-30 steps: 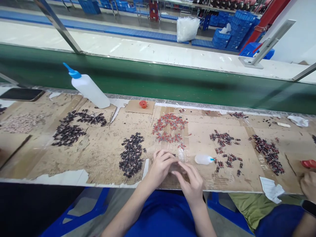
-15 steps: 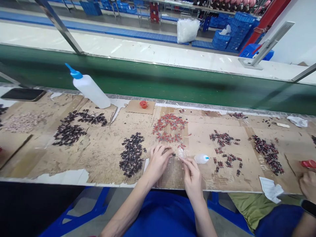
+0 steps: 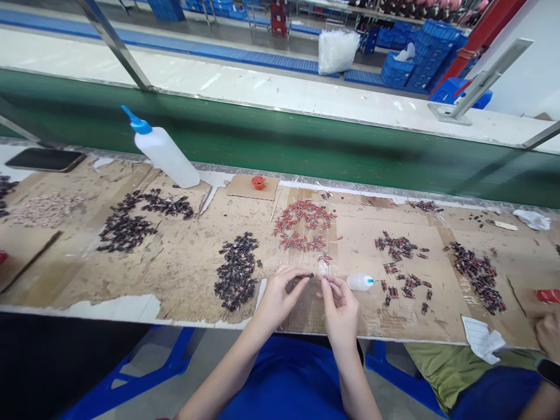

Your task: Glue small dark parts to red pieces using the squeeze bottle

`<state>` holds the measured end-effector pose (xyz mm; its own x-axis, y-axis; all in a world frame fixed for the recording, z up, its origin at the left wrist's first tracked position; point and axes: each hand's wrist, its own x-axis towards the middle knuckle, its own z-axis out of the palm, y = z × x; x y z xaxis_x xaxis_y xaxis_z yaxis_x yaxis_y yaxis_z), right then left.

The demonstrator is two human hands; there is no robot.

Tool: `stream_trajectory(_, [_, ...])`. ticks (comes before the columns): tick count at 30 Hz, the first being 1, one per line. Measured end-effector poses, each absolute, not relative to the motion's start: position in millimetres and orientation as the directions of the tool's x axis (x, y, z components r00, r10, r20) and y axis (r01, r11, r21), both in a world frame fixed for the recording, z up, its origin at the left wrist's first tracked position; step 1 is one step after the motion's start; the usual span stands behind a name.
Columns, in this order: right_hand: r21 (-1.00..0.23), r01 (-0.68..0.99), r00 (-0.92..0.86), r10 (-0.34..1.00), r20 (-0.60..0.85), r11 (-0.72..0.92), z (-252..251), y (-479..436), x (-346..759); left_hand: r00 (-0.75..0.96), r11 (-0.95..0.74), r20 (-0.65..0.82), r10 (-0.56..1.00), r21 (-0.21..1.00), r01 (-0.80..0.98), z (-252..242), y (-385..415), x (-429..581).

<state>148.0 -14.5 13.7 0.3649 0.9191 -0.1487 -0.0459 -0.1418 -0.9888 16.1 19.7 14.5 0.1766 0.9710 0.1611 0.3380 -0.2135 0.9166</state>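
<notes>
My left hand (image 3: 282, 290) is closed in a pinch on a small black part (image 3: 311, 275) at its fingertips. Just right of it, my right hand (image 3: 340, 297) is pinched too, its fingertips close to the black part; what they hold is too small to make out. Beyond the hands lies a pile of small red parts (image 3: 301, 217). A heap of small black parts (image 3: 236, 271) is left of my left hand. A small white bottle with a blue tip (image 3: 360, 282) lies beside my right hand. Farther right are scattered black-and-red pieces (image 3: 396, 246).
A large white squeeze bottle (image 3: 168, 157) leans at the back left. A red cap (image 3: 258, 183) sits on a cardboard square. Another heap of black-and-red pieces (image 3: 476, 274) lies right, near a co-worker's hand (image 3: 549, 332). A phone (image 3: 46, 159) lies far left.
My left hand has lifted the black part slightly and turned, with thumb and finger now pinching it. My right fingers have curled in more. The view has shifted slightly.
</notes>
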Motion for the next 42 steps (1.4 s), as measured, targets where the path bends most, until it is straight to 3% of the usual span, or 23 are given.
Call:
stream_trajectory(3, [-0.993, -0.065, 0.410, 0.905, -0.113, -0.095, 16, -9, 142, 0.188, -0.220, 0.166, 0.968, 0.924, 0.314, 20, 18, 17])
stream_trajectory(12, [-0.972, -0.212, 0.426, 0.886, -0.182, -0.097, 17, -6, 134, 0.172, -0.255, 0.209, 0.963, 0.912, 0.322, 26, 15, 19])
stream_trajectory(27, [-0.991, -0.118, 0.461, 0.881, -0.104, -0.055, 21, -9, 135, 0.139, -0.212, 0.181, 0.974, 0.943, 0.255, 40, 13, 21])
stream_trajectory(34, [-0.991, -0.121, 0.381, 0.919, -0.096, -0.054, 23, -5, 141, 0.174, -0.279, 0.237, 0.956, 0.916, 0.289, 38, 12, 15])
stream_trajectory(38, [-0.999, -0.033, 0.377, 0.925, -0.038, -0.028, 23, -7, 137, 0.146, -0.296, 0.262, 0.954, 0.906, 0.304, 36, 13, 14])
stream_trajectory(42, [-0.979, 0.195, 0.378, 0.916, 0.136, 0.065, 21, -13, 132, 0.140, -0.247, 0.215, 0.966, 0.928, 0.280, 38, 14, 14])
